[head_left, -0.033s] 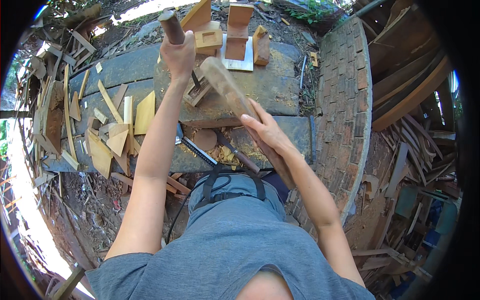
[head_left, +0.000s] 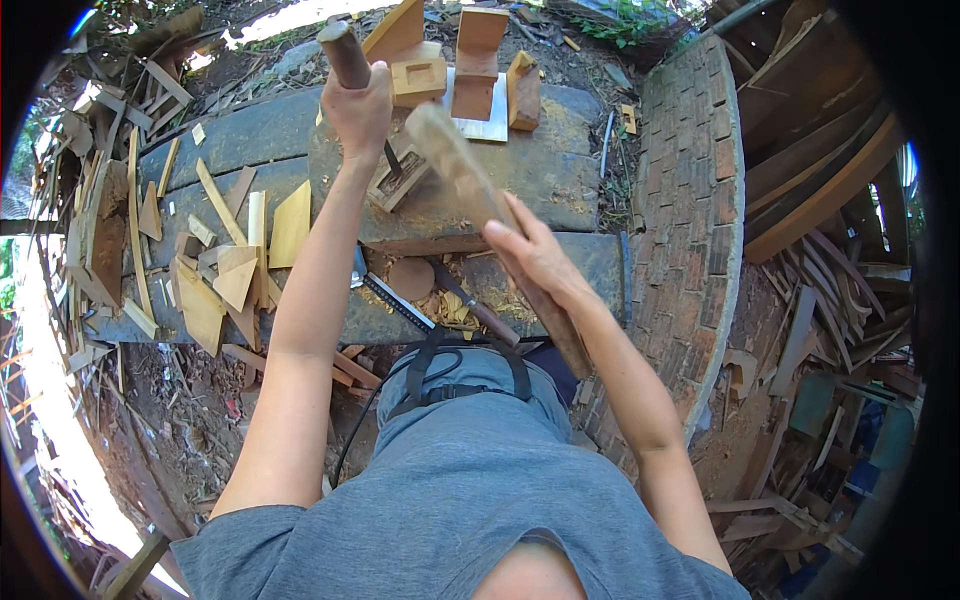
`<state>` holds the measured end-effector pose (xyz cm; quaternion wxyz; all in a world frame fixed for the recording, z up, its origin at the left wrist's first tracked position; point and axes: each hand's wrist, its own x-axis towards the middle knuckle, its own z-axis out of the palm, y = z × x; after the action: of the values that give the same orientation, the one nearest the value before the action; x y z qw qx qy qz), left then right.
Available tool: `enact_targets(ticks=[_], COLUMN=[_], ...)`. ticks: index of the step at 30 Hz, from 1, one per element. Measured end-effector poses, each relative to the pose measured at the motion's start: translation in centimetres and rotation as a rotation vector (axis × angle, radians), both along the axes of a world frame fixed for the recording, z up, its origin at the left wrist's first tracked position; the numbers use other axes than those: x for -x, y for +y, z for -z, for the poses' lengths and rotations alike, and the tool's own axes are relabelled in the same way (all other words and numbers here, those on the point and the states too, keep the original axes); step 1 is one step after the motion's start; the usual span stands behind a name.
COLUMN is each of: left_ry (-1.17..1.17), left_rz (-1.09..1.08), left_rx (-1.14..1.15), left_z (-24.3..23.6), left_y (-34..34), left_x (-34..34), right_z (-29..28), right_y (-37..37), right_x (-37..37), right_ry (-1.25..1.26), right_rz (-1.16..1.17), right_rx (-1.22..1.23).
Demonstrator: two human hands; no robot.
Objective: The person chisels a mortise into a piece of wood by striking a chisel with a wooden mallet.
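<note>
Gripping a wooden-handled chisel [head_left: 347, 58] in the closed left hand [head_left: 357, 112], with the butt of the handle showing beyond the fist and the dark blade slanting down to the recess of a small wooden block [head_left: 405, 190]. Impossible to tell at this angle how deep in the recess. Clasping a long, rough wooden billet [head_left: 455, 155] in the right hand [head_left: 537, 258], with the thumb laid against the wood and the upper end blurred, apart from the chisel handle and aslant just right of the block. On the dark worktop [head_left: 565, 185], beneath both hands, the block itself, set at an angle. Nearer the body, amid pale wood shavings [head_left: 457, 312], a round wooden disc [head_left: 411, 279], a black ruler [head_left: 398, 302] with white markings and a tool with a brown wooden handle [head_left: 492, 324]. At the far edge, a mortised block [head_left: 418, 77], a notched wooden piece [head_left: 478, 62] on a whitish board [head_left: 488, 128] and, just beside, an upright wooden block [head_left: 522, 95]. Over to the left, scattered offcuts [head_left: 291, 226]; to the right, a brick ledge [head_left: 685, 200].
</note>
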<state>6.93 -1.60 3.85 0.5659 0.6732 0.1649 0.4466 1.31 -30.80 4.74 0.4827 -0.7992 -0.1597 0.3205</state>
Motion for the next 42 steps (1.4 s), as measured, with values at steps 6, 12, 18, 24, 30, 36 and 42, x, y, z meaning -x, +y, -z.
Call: enact_targets(ticks=[6, 12, 18, 24, 30, 36, 42], left_ry=[0.002, 0.044, -0.041, -0.016, 0.113, 0.052, -0.039], left_rz=[0.009, 0.079, 0.225, 0.270, 0.312, 0.229, 0.228], left_rx=[-0.052, -0.062, -0.125, -0.087, -0.157, -0.013, 0.043], left_z=[-0.4, -2.0, -2.1, -0.9, -1.9, -2.5, -0.9], left_y=[-0.6, -3.0, -3.6, -4.1, -5.2, -4.2, -1.7], left_x=[0.7, 1.5, 1.1, -0.4, 0.5, 2.2, 3.2], right_z=[-12.7, -19.3, -17.6, -17.5, -14.2, -7.5, -4.2], right_y=[4.6, 7.1, 7.2, 6.5, 3.8, 1.2, 0.9], right_x=[-2.9, -3.5, -4.9, -4.5, -5.2, -4.6, -1.2], right_ry=[-0.526, -0.650, -0.709, -0.653, -0.366, -0.231, -0.077], right_rz=[0.018, -0.095, -0.146, -0.071, 0.000, 0.087, -0.097], right_rx=[-0.334, -0.155, -0.122, -0.049, -0.208, -0.158, 0.193])
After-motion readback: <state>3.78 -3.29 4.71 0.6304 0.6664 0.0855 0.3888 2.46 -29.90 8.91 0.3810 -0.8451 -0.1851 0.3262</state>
